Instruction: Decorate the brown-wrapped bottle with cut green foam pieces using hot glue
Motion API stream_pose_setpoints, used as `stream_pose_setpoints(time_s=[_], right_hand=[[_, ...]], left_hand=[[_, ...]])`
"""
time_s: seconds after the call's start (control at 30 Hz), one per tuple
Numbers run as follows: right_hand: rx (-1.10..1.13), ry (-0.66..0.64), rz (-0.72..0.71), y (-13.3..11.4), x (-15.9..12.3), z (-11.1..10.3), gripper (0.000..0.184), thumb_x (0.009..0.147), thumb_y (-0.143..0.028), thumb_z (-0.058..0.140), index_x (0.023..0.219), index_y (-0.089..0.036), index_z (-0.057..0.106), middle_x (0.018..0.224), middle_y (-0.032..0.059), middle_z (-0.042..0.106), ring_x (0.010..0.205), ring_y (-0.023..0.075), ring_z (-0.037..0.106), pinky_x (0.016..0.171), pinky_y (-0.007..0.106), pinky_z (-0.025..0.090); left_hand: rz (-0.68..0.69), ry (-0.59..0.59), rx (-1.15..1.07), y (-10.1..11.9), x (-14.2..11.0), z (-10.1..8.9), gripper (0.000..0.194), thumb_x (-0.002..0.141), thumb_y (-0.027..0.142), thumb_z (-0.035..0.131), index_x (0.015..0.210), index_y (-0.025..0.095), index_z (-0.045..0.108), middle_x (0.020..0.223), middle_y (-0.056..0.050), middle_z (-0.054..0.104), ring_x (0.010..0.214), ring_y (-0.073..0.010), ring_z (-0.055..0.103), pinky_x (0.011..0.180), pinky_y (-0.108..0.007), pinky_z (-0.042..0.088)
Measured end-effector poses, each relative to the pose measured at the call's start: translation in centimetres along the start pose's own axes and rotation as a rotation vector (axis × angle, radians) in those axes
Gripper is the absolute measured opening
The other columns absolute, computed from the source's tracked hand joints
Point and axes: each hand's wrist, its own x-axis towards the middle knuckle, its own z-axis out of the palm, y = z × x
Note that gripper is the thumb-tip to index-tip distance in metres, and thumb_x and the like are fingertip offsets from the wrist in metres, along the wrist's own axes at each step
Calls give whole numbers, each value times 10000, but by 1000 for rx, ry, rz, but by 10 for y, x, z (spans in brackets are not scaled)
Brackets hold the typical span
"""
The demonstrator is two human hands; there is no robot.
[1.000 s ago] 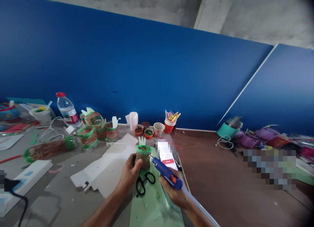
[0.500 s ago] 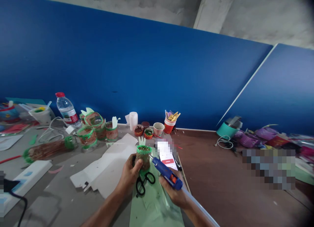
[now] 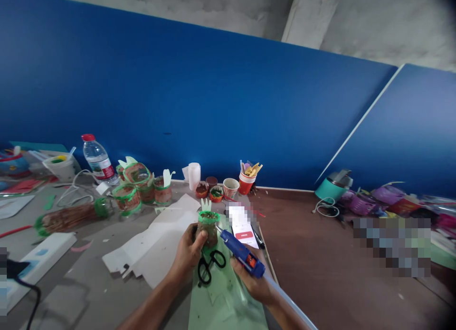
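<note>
My left hand (image 3: 191, 248) is wrapped round a small brown cup (image 3: 208, 228) with a green rim and a pale green finger-like cutout rising from its back edge. In my right hand (image 3: 253, 278) is a blue glue gun (image 3: 242, 254), a long translucent glue stick (image 3: 290, 301) trailing from its rear. The nozzle points up and left, close to the right side of the cup; whether it touches cannot be told. Black-handled scissors (image 3: 211, 267) lie just below the cup on a pale green sheet (image 3: 210, 308). Beside the glue gun lies a phone (image 3: 244, 225) with its screen lit.
Torn white paper (image 3: 156, 239) spreads to the left. Behind stand decorated jars (image 3: 127, 199), a water bottle (image 3: 98, 161), a paper cup (image 3: 231, 188) and a red cup of wooden sticks (image 3: 246, 182). A power strip (image 3: 37, 263) sits at left, a teal pot (image 3: 329, 188) at right.
Almost nothing differs. Both hands keep their holds on the cup and the glue gun, and the view has shifted very slightly.
</note>
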Motion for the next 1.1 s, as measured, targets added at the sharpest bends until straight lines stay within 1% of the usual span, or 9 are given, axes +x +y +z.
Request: stream_pose_setpoints(time_s=[0.23, 0.37, 0.63, 0.73, 1.0, 1.1], right_hand=[[6, 14, 4, 0, -2, 0, 268, 806, -273, 553, 596, -205, 402, 558, -47, 373, 509, 103, 352, 481, 233, 311], [16, 2, -1, -2, -1, 0, 262, 802, -279, 551, 596, -209, 406, 566, -41, 389, 513, 109, 362, 484, 236, 318], [18, -21, -4, 3, -3, 2, 268, 822, -307, 530, 624, -208, 380, 592, -43, 371, 531, 105, 354, 501, 238, 317], [8, -39, -3, 3, -4, 3, 273, 812, -300, 545, 620, -204, 377, 594, -46, 374, 531, 99, 353, 501, 234, 310], [10, -36, 12, 4, -4, 4, 252, 798, -290, 566, 634, -200, 396, 596, -53, 359, 543, 97, 338, 499, 229, 300], [2, -27, 12, 3, -3, 4, 257, 804, -282, 559, 628, -202, 390, 594, -54, 362, 540, 96, 344, 505, 230, 305]], left_hand=[[2, -14, 0, 3, 0, -1, 403, 761, 513, 566, 873, 128, 605, 766, -69, 667, 698, -209, 591, 656, -319, 474], [10, 7, 18, 3, 1, -1, 393, 752, 509, 568, 855, 131, 603, 754, -65, 663, 691, -210, 594, 649, -318, 472], [28, 13, 67, 6, -1, -1, 389, 774, 491, 568, 905, 127, 602, 795, -74, 677, 728, -219, 615, 672, -326, 482], [16, -13, 71, 7, -2, -1, 394, 780, 490, 568, 920, 123, 594, 798, -78, 677, 726, -220, 618, 669, -326, 479], [13, -15, 94, 8, -5, 0, 387, 760, 473, 596, 942, 132, 603, 815, -76, 686, 746, -232, 625, 690, -335, 477], [6, 9, 89, 9, -5, 1, 370, 741, 465, 612, 918, 140, 609, 807, -75, 687, 741, -232, 630, 688, -335, 479]])
